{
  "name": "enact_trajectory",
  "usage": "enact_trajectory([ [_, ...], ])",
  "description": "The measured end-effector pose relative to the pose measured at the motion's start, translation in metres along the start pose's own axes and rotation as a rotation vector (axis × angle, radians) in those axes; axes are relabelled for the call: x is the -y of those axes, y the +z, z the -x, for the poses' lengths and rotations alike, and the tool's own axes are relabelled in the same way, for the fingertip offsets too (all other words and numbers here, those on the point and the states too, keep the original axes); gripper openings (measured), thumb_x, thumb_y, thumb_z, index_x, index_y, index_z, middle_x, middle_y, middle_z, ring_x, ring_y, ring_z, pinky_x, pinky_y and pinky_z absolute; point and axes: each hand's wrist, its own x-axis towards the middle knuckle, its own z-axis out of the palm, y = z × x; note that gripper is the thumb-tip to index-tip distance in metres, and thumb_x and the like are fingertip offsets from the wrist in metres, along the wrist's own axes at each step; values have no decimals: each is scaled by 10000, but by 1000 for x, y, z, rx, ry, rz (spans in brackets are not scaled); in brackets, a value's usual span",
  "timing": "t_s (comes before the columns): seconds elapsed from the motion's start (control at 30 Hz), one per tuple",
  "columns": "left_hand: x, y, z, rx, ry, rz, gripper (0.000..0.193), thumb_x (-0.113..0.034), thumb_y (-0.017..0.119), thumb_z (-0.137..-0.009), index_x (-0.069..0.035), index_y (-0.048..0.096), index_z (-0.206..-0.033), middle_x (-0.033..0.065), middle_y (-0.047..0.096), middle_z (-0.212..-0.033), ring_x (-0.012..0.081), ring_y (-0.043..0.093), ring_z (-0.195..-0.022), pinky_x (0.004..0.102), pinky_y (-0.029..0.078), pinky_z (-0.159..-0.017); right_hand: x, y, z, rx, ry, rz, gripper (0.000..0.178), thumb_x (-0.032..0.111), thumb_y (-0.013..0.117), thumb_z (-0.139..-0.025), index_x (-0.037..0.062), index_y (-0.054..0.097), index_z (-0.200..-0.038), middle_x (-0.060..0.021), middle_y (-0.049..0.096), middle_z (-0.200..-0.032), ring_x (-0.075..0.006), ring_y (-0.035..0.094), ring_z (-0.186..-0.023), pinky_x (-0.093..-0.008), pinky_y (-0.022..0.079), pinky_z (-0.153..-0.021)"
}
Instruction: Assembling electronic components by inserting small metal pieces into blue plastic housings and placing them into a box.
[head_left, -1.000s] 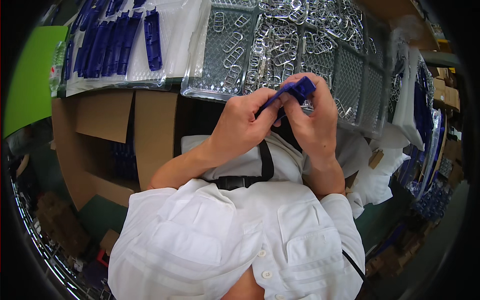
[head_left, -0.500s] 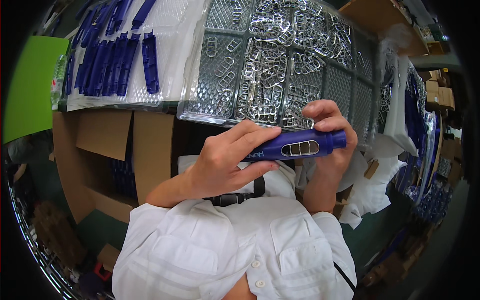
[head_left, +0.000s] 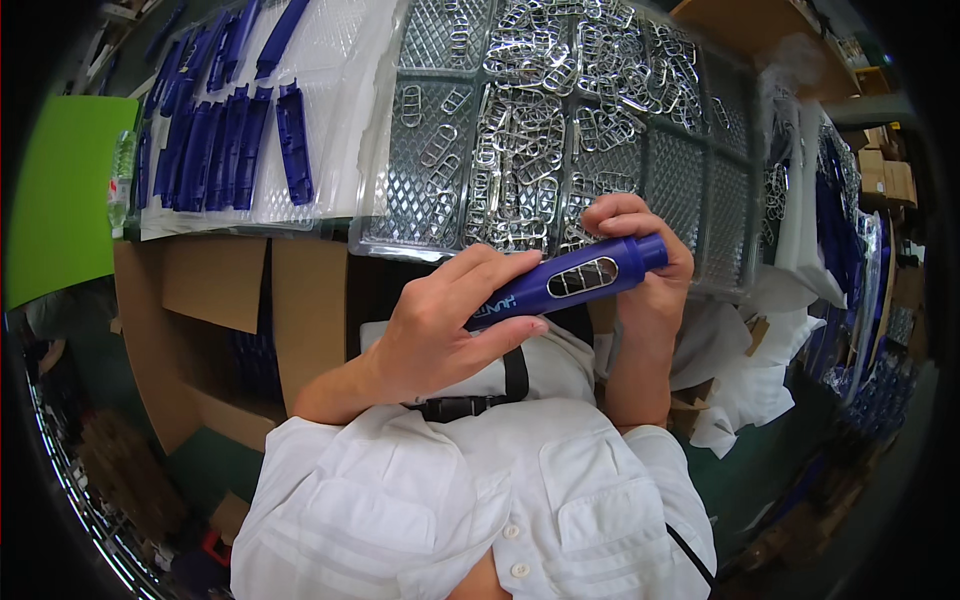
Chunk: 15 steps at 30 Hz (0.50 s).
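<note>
L hand point(head_left: 430, 310) was clamped on a blue tube-shaped pc point(head_left: 520, 297), fingers along its upper edge, thumb on the lower. R hand point(head_left: 655, 270) was at the pc's other end, behind & touching it, a couple of fingers curled just above; couldn't tell if they were gripping, as the pc hid part of that hand. The pc was up off the table, in front of the torso, tilted w/ its R end higher, an oval chrome frame point(head_left: 583, 278) set in its face. Just beyond, a clear compartmented tray point(head_left: 675, 180) held lots of loose chrome frames point(head_left: 520, 145), mostly in the mid compartments. To its L, blue half-shells point(head_left: 200, 155) lay in rows on a white-lined surface point(head_left: 335, 120), w/ a clear bottle point(head_left: 122, 180) & bright green panel point(head_left: 65, 200) beside. Below: open cardboard box point(head_left: 310, 320), more blue pcs point(head_left: 252, 362) inside.
</note>
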Motion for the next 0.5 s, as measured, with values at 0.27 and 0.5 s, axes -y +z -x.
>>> enact_trajectory([
  [0.27, 13, -58, -82, -150, 36, -210, 451, -121, 817, -881, 1, 670, -1291, 141, 694, -966, 218, 682, -821, 318, 541, -713, 10, -19, 9, -219, 120, 111, 195, -107, 620, -943, -54, 696, -1115, -162, 664, -1210, -211, 655, -1107, -319, 513, -993],
  [0.5, 128, -198, -306, -240, -145, -388, 563, -351, 731, -966, 24, 633, -1375, 69, 721, -997, 135, 657, -935, 271, 524, -850, 24, -33, 15, -243, 107, 202, 168, -113, 596, -970, -48, 694, -1089, -137, 661, -1210, -163, 647, -1031, -273, 528, -918],
])
